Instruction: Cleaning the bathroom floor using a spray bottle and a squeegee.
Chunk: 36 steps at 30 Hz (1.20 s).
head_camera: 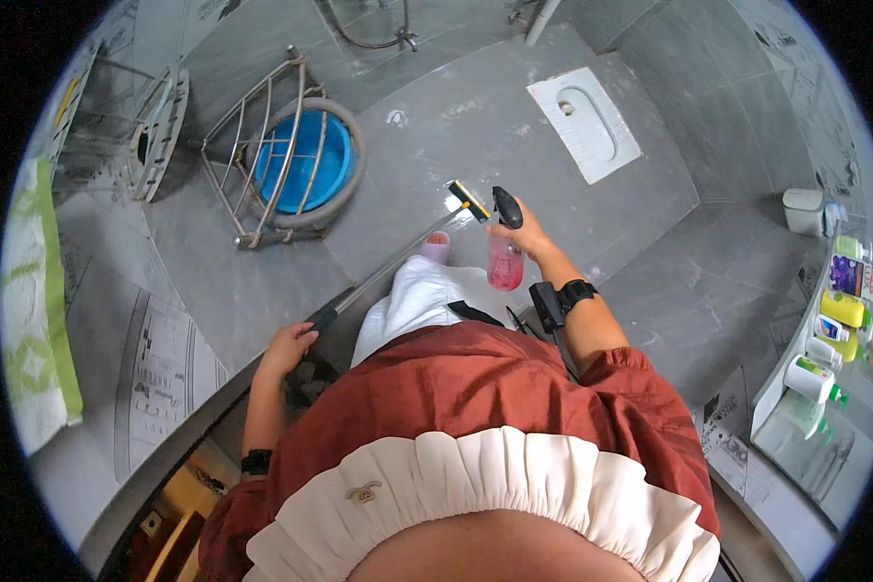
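My left hand (289, 348) is closed around the dark grip of a long-handled floor brush (400, 258). The brush's yellow-and-dark head (469, 201) rests at the tiled floor, just left of my right hand. In my right hand (531, 231) is a spray bottle (505, 262) with a black trigger top and pink liquid, held upright by its neck. Below it are my white trousers (407, 291) and a pale purple slipper (436, 247). The floor (436, 153) looks wet and shiny, with whitish patches around the brush head.
A white squat toilet (589, 125) is set in the floor at upper right. A metal rack (268, 153) stands over a blue basin (309, 164) at left. Bottles stand on a shelf (789, 349) at right, near a small white bin (804, 211). A towel (40, 313) hangs far left.
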{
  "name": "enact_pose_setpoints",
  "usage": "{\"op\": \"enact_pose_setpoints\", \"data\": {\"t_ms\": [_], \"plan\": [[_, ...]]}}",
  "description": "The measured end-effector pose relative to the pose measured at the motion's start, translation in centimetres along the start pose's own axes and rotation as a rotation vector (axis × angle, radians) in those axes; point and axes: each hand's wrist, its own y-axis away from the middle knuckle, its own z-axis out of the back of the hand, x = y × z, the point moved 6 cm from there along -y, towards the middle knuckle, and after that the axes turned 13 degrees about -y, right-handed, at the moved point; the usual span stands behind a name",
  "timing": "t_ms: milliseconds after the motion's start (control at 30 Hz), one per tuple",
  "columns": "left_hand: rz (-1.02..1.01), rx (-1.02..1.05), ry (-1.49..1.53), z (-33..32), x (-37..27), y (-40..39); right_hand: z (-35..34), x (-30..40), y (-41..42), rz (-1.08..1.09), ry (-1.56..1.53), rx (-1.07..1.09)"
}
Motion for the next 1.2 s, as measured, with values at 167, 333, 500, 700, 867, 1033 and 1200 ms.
{"op": "enact_pose_setpoints", "data": {"t_ms": [167,333,500,700,867,1033,1200], "plan": [[0.074,-0.014,-0.004,0.4,-0.3,3.8,-1.7,-0.4,-1.2,0.091,-0.026,0.002],[0.132,-0.016,0.022,-1.3,1.6,6.3,-4.7,-3.1,-1.5,0.172,0.058,-0.065],[0.094,-0.015,0.059,-2.1,3.2,6.9,-7.3,-5.3,-1.1,-0.021,0.219,0.019],[0.017,-0.015,0.001,-1.9,5.8,5.9,-10.8,-3.3,-1.4,0.213,0.265,0.184],[-0.017,-0.053,-0.102,-0.1,6.0,5.5,-12.8,-1.4,-3.0,0.321,0.172,0.155],[-0.072,-0.054,-0.103,0.1,6.4,4.3,-12.5,-3.2,-4.2,0.123,0.175,-0.080],[-0.071,-0.034,-0.026,-1.3,10.2,2.8,-12.8,-2.2,-4.1,0.101,0.194,0.059]]}}
